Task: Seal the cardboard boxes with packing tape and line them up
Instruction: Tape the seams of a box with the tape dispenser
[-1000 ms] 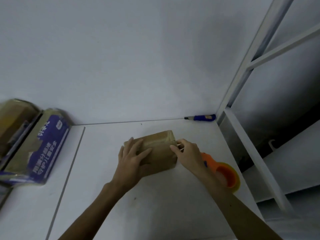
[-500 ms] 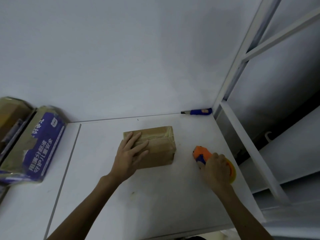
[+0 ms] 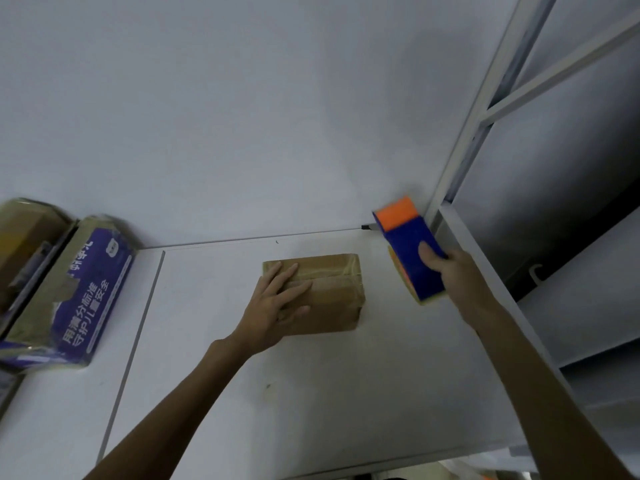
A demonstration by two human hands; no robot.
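A small brown cardboard box (image 3: 336,289) lies on the white table (image 3: 311,393), with tape strips across its top. My left hand (image 3: 277,306) rests flat on the box's left half, fingers spread. My right hand (image 3: 450,271) grips an orange and blue tape dispenser (image 3: 408,251) and holds it in the air to the right of the box, orange end pointing away from me. The yellowish tape roll shows along the dispenser's lower edge.
Two larger boxes, one with purple print (image 3: 79,299) and a plain brown one (image 3: 20,237), lean against the wall at the far left. A white metal frame (image 3: 485,133) rises at the right. A dark pen tip (image 3: 367,227) peeks out behind the dispenser.
My right hand left the box's right end, took hold of the tape dispenser on the table and lifted it up toward the wall. My left hand stayed on the box.
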